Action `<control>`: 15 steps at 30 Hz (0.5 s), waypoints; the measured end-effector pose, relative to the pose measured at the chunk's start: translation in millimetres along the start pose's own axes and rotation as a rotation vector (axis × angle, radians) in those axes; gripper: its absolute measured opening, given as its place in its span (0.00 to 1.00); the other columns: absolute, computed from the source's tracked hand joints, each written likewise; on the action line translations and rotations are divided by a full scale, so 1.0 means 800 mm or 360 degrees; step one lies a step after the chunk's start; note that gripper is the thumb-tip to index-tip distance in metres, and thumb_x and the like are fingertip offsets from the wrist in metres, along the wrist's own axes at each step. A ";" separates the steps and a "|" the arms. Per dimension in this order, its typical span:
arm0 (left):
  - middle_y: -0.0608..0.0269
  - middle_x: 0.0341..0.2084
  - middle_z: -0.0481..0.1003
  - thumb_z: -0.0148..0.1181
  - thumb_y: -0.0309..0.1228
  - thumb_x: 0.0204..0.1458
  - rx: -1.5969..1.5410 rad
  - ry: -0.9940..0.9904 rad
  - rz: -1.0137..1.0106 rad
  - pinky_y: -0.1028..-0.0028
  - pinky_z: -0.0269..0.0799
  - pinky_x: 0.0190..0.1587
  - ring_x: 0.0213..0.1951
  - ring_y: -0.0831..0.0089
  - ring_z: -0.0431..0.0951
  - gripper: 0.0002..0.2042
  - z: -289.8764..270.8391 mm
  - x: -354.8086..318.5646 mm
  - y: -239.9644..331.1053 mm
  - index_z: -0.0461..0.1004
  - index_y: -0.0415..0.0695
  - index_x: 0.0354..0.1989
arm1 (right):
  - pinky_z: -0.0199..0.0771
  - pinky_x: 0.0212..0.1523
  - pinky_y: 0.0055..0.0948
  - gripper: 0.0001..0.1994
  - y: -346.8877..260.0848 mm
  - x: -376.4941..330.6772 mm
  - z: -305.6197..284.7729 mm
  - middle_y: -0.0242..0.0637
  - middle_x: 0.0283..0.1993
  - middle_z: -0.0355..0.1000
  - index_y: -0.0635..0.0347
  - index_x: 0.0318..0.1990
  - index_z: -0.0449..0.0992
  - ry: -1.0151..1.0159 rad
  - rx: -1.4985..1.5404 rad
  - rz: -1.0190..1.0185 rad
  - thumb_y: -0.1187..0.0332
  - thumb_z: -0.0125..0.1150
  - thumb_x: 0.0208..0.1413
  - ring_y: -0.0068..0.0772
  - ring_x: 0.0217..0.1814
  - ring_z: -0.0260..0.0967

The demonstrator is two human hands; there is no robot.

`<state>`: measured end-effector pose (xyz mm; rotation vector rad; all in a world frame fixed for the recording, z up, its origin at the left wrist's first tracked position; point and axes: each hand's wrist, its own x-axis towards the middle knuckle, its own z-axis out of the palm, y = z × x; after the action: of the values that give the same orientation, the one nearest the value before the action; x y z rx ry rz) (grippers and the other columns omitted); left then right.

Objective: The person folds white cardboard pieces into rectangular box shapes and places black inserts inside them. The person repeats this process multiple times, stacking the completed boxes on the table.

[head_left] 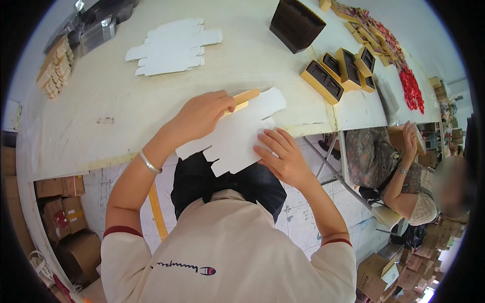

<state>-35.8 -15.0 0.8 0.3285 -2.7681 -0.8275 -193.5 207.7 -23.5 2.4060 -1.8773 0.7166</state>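
A flat white die-cut cardboard box blank (237,135) lies across the near edge of the white table (101,131), partly overhanging it. My left hand (199,115) presses down on its upper left part, fingers closed over a yellow-gold box piece (246,97) that pokes out to the right. My right hand (283,154) rests with fingers spread on the blank's lower right corner.
A stack of white flat blanks (172,46) lies farther up the table. A dark brown tray stack (295,23) and several gold boxes with dark inserts (343,70) stand at right, red packets (410,88) beyond. Another person (404,177) sits at right. Cardboard cartons (65,212) sit under the table.
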 end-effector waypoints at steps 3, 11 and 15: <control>0.60 0.33 0.71 0.51 0.20 0.51 0.0001 -0.0059 0.0095 0.65 0.68 0.39 0.37 0.59 0.72 0.05 0.002 0.012 0.000 0.71 0.42 0.34 | 0.64 0.53 0.42 0.18 0.011 0.015 0.017 0.42 0.54 0.66 0.56 0.46 0.73 0.0046 0.0223 0.0157 0.70 0.66 0.45 0.45 0.56 0.64; 0.61 0.31 0.70 0.53 0.20 0.50 -0.0032 -0.0115 0.0096 0.66 0.68 0.38 0.37 0.61 0.71 0.03 0.001 0.013 -0.005 0.72 0.42 0.31 | 0.65 0.50 0.37 0.13 -0.005 0.065 0.029 0.40 0.46 0.67 0.61 0.40 0.73 0.0343 -0.0145 -0.0070 0.70 0.63 0.45 0.42 0.50 0.66; 0.62 0.31 0.70 0.53 0.21 0.51 -0.0033 -0.0135 0.0086 0.67 0.69 0.38 0.36 0.61 0.72 0.03 0.002 0.011 -0.003 0.73 0.42 0.30 | 0.66 0.48 0.35 0.11 -0.014 0.051 0.041 0.37 0.43 0.67 0.61 0.38 0.74 0.0293 -0.0091 -0.0100 0.71 0.61 0.44 0.37 0.48 0.66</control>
<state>-44.0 -18.7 -0.7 0.2187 -2.8305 -0.8761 -164.6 164.5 -35.4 2.2665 -1.7212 0.8360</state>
